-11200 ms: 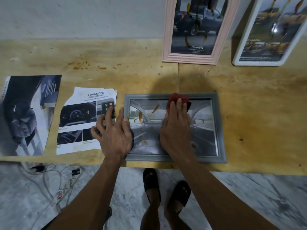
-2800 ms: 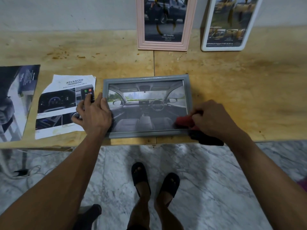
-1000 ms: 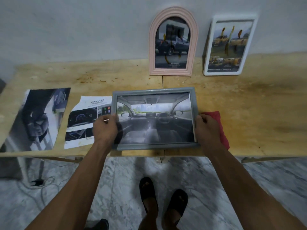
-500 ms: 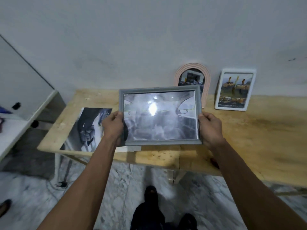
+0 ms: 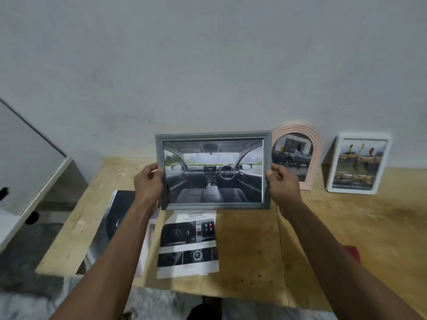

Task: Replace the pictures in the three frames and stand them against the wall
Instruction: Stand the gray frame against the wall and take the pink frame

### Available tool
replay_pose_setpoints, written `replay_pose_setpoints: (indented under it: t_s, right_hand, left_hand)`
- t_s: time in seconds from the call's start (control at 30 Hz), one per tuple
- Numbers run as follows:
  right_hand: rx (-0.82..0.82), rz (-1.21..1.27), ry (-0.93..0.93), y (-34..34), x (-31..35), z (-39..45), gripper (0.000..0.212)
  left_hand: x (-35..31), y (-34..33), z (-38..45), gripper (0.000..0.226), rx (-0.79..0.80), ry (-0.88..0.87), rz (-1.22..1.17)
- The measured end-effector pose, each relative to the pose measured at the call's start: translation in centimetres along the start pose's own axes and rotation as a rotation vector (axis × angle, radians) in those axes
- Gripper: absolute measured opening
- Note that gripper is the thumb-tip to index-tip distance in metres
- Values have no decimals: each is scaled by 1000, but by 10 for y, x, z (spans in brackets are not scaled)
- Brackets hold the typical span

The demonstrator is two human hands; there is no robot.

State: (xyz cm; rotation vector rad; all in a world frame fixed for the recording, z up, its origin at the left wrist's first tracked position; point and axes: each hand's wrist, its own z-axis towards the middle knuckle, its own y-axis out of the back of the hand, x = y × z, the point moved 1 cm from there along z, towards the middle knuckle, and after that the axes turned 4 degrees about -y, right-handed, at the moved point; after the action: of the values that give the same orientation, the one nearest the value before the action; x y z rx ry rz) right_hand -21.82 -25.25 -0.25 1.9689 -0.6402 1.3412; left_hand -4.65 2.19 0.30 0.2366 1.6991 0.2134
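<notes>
A grey rectangular frame [image 5: 213, 171] with a car-interior picture is held upright in the air above the wooden table [image 5: 346, 227], facing me. My left hand [image 5: 149, 182] grips its left edge and my right hand [image 5: 280, 184] grips its right edge. Behind it, a pink arched frame [image 5: 298, 155] with a pickup picture leans against the wall, partly hidden by the grey frame. A white rectangular frame [image 5: 358, 166] stands against the wall further right.
A printed car leaflet [image 5: 188, 244] lies flat on the table below the frame. A dark brochure page [image 5: 111, 229] lies to its left, partly under my arm. A red cloth [image 5: 352, 252] shows beside my right forearm. A white cabinet [image 5: 25, 169] stands at the left.
Both hands have moved the grey frame further toward the wall and tilted it more upright, so the glare is gone and the picture shows clearly. My view has shifted right.
</notes>
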Motion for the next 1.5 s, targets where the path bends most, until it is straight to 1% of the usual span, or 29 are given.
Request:
replay_pose_setpoints:
  t_s: [0.2,0.33,0.4,0.53,0.67,0.77,0.97,1.13,1.5]
  right_hand:
    - [-91,-65,-27,-50,11,51,33]
    - [-160,-198,-19,-68,7,80,34]
    - [-171,-213,-44,-76,7,94,33]
    - [-171,-244,-62,-93,0,113,25]
    - [-197,-302,-85,-109,-16,128,21]
    - [-210,-295,-115,-116,-25,135,22]
    - [-244,-283,-141,-121,-31,144,30]
    - [-243,-280,-135,-123,-33,150,25]
    - [-235,-267,-120,-127,-35,150,23]
  left_hand:
    - [4,-16,89,26,41,-63,91]
    - [25,-36,127,22,62,-21,75]
    - [29,-45,137,23,57,-2,78]
    - [34,-59,145,26,-2,-3,112]
    - [43,-68,160,26,9,-12,131]
    - [46,-71,166,26,14,-18,144]
    - [47,-79,171,27,58,4,84]
    - [52,-82,174,29,65,7,87]
    - [56,-79,173,28,58,-3,108]
